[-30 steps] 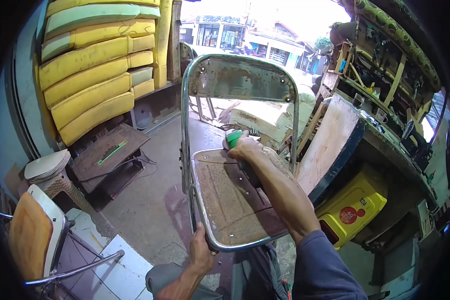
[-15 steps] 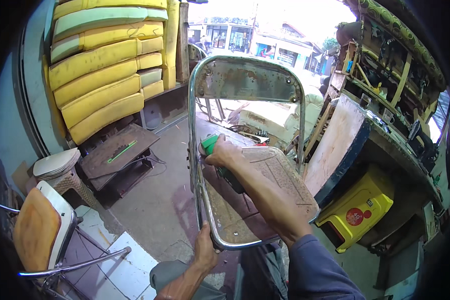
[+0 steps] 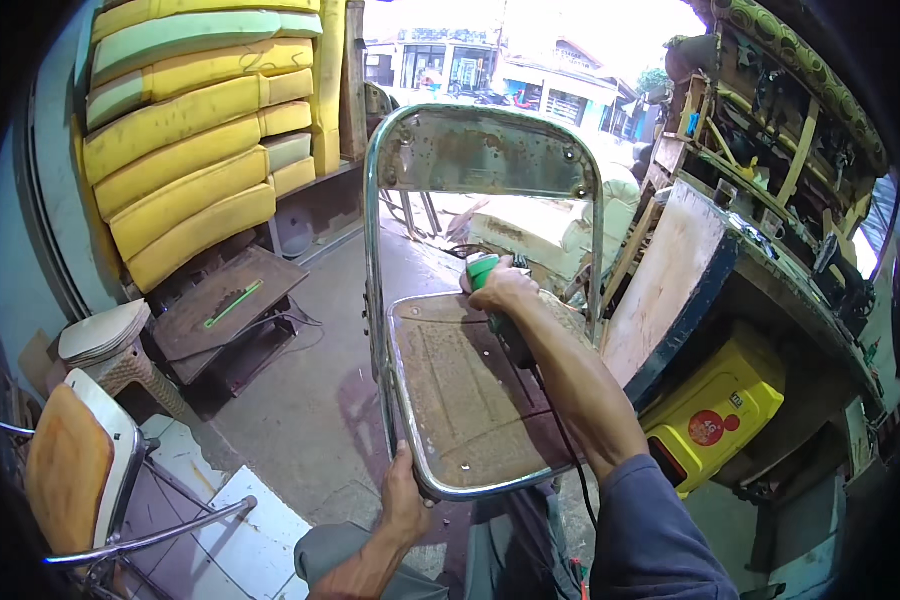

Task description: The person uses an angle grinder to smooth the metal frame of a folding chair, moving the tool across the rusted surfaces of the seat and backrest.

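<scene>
A rusty metal folding chair with a chrome frame [image 3: 375,240] faces me, its bare seat pan [image 3: 460,400] tilted toward me. My left hand [image 3: 400,495] grips the seat frame at the lower left corner. My right hand [image 3: 503,288] is closed on a green-and-dark corded power tool [image 3: 482,268] at the upper right part of the seat pan. The tool's working face is hidden, and its black cord hangs down beside my forearm. Above, the rusty backrest [image 3: 482,150] spans the frame.
Yellow foam pads [image 3: 190,190] stack at left, above a low wooden bench [image 3: 210,340]. Another folding chair [image 3: 70,460] and stacked seats [image 3: 105,330] stand nearer. A cluttered workbench [image 3: 670,280] with a yellow container [image 3: 730,390] is at right. A pale armchair [image 3: 520,235] sits beyond, before the street.
My right hand and the tool swung to the seat's upper left half a second ago and are now back at its upper right. My left hand keeps its grip on the frame.
</scene>
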The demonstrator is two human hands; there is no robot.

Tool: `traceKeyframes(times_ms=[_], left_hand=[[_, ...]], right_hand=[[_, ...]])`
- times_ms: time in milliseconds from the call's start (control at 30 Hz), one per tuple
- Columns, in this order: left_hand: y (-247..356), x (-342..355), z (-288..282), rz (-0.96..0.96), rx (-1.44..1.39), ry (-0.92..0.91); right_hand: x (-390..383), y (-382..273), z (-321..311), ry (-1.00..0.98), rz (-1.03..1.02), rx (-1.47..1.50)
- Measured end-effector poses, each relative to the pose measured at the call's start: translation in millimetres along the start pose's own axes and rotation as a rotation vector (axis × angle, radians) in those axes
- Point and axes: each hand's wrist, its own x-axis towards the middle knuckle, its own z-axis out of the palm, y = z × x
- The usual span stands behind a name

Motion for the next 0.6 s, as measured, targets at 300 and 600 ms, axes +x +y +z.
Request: traceKeyframes(times_ms=[300,600], left_hand=[[-6,7,-20,-0.019,-0.073,-0.141],[15,-13,23,-0.019,-0.016,0.067]], right_hand=[[29,69,-11,0.038,0.083,-0.008],[40,104,-17,0.068,0.152,-0.033]])
